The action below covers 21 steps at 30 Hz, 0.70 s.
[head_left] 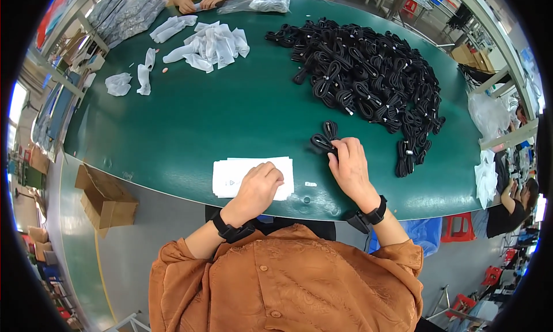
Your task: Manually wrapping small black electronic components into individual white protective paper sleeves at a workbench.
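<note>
My right hand (351, 169) has its fingers closed round a bundled black cable (324, 139), holding it just over the green table (173, 124). A flat stack of white plastic bags (224, 179) lies at the near edge in front of me. On the stack's right half rests my left hand (258, 188), fingers curled and pressed together at the top bag; the fingertips are partly hidden. Beyond my right hand spreads a large heap of black cable bundles (368, 73), each looped and tied.
Filled white bags (216, 44) are piled at the far left, with more scattered nearby. Another person's hands (199, 2) work at the far edge beside clear plastic bags (271, 0). An open cardboard box (106, 199) stands on the floor to the left, a red stool (458, 227) to the right.
</note>
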Each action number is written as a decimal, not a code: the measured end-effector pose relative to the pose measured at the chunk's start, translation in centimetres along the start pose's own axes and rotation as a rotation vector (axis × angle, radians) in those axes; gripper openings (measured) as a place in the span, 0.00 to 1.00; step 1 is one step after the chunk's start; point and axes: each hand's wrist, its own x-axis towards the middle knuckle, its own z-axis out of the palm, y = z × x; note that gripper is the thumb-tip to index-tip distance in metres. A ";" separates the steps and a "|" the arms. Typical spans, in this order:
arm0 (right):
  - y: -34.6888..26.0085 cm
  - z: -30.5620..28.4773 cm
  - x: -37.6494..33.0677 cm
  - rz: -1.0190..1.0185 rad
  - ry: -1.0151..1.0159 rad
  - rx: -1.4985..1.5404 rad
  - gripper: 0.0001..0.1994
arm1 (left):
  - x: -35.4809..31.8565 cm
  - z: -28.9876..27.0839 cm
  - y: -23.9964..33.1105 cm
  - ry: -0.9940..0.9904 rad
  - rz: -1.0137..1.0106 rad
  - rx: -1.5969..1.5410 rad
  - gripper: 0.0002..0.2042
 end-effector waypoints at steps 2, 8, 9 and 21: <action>-1.4 -0.3 0.3 -0.030 0.138 0.121 0.18 | -0.1 -0.2 -0.3 0.034 -0.059 -0.039 0.06; -3.2 -0.8 1.0 -0.030 0.038 0.284 0.15 | 0.5 -1.2 -0.8 0.018 -0.307 -0.246 0.05; -3.7 -1.4 1.0 -0.030 -0.059 0.365 0.14 | 0.5 -1.2 -0.9 0.011 -0.363 -0.290 0.04; -4.1 -0.6 0.7 0.389 -0.606 0.886 0.11 | 1.8 -2.5 0.0 0.052 0.056 -0.225 0.05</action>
